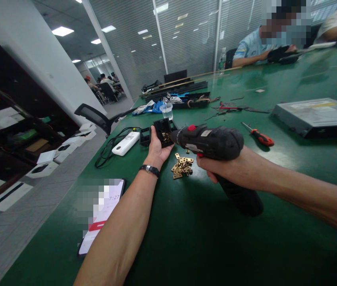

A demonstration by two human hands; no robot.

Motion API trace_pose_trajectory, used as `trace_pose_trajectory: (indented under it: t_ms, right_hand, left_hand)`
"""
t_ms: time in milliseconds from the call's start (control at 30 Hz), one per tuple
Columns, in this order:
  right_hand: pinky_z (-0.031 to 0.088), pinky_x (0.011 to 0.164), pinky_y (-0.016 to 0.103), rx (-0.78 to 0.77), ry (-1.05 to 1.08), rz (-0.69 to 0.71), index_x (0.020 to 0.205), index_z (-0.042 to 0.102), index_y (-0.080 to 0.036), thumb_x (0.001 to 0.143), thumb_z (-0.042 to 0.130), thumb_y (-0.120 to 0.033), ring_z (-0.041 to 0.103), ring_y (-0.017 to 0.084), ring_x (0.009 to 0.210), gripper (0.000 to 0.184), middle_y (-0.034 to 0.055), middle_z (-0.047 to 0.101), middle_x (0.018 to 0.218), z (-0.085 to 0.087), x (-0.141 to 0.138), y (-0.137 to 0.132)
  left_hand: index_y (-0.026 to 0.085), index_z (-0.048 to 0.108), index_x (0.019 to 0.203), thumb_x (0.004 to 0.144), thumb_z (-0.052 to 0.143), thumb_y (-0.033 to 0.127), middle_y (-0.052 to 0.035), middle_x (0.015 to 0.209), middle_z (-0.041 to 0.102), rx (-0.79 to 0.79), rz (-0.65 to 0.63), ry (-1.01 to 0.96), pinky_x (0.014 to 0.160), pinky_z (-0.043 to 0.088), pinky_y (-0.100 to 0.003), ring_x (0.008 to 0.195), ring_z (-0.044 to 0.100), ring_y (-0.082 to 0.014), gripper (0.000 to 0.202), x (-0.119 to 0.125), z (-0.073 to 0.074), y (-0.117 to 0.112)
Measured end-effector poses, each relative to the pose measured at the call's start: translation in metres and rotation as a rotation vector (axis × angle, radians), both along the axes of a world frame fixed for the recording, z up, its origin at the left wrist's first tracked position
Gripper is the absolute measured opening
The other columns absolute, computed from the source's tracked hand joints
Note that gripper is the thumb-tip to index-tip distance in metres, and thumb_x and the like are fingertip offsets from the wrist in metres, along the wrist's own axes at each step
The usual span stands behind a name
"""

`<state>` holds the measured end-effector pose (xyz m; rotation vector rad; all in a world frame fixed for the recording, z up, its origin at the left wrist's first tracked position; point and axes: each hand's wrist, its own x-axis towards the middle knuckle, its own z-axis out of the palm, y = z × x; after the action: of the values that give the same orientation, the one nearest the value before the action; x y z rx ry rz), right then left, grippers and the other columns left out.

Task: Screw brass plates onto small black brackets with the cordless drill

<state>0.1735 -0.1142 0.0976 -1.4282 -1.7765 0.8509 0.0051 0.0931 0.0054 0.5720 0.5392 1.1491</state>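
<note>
My right hand (233, 167) is wrapped around the grip of a black cordless drill (212, 141), its index finger at the red trigger. The drill's front end points left, into a small black plastic housing (161, 126) with brass-coloured metal inside. My left hand (158, 149) grips that housing, thumb up along its near side. Whether the drill's tip touches the metal inside I cannot tell. Just below the housing lies a pile of small brass plates and screws (182, 166) on the green table (180, 234). Another black frame-like part (145, 137) is beside my left hand.
A phone (103, 214) lies left of my left forearm, a white power bank (126, 143) with a black cable beyond it. Behind the housing stands a clear plastic cup (166, 111). An orange screwdriver (262, 137) and a metal-cased device (320, 115) are rightward. A person (250, 49) sits across the table.
</note>
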Motion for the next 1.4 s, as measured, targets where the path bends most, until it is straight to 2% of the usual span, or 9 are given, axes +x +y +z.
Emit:
trace_pose_trajectory:
  t_ms: [167, 333, 833, 1200, 1400]
  right_hand:
    - [0.043, 0.052, 0.025, 0.015, -0.009, 0.011, 0.061, 0.053, -0.023, 0.082, 0.062, -0.022, 0.056, 0.012, 0.048, 0.024, -0.0031, 0.062, 0.052, 0.0014, 0.0003, -0.0007]
    - [0.040, 0.048, 0.025, -0.035, 0.000, -0.002, 0.059, 0.054, -0.022, 0.082, 0.063, -0.024, 0.053, 0.012, 0.046, 0.024, -0.0030, 0.061, 0.051, 0.0020, -0.0006, -0.0006]
    - [0.038, 0.044, 0.024, -0.037, 0.020, 0.003, 0.055, 0.053, -0.022, 0.081, 0.064, -0.024, 0.051, 0.011, 0.043, 0.028, -0.0029, 0.059, 0.048, 0.0015, -0.0010, 0.0005]
    - [0.039, 0.045, 0.024, -0.013, 0.026, -0.001, 0.060, 0.054, -0.022, 0.080, 0.064, -0.024, 0.053, 0.012, 0.044, 0.022, -0.0029, 0.060, 0.049, 0.0002, -0.0013, 0.0008]
    - [0.037, 0.043, 0.025, -0.035, 0.039, -0.006, 0.058, 0.052, -0.023, 0.079, 0.064, -0.025, 0.049, 0.011, 0.042, 0.025, -0.0035, 0.059, 0.048, 0.0004, -0.0015, 0.0008]
  left_hand:
    - [0.019, 0.071, 0.120, 0.096, 0.053, 0.066, -0.0133, 0.113, 0.076, 0.010, 0.008, -0.020, 0.098, 0.055, -0.041, 0.111, 0.070, -0.0243, 0.056, 0.0004, -0.0002, 0.0000]
    - [0.019, 0.071, 0.120, 0.098, 0.048, 0.066, -0.0130, 0.113, 0.076, 0.010, 0.014, -0.010, 0.096, 0.056, -0.041, 0.108, 0.071, -0.0238, 0.057, 0.0007, -0.0004, 0.0005]
    - [0.018, 0.071, 0.119, 0.097, 0.049, 0.067, -0.0139, 0.116, 0.075, 0.012, 0.014, -0.006, 0.096, 0.056, -0.041, 0.109, 0.070, -0.0244, 0.058, 0.0003, -0.0009, 0.0015]
    - [0.019, 0.070, 0.122, 0.097, 0.052, 0.066, -0.0131, 0.115, 0.075, -0.002, 0.023, -0.015, 0.097, 0.056, -0.042, 0.111, 0.070, -0.0244, 0.056, 0.0004, -0.0006, 0.0007]
    - [0.018, 0.072, 0.115, 0.098, 0.049, 0.065, -0.0139, 0.118, 0.074, 0.030, 0.017, -0.007, 0.098, 0.055, -0.041, 0.112, 0.069, -0.0246, 0.055, 0.0003, -0.0010, 0.0013]
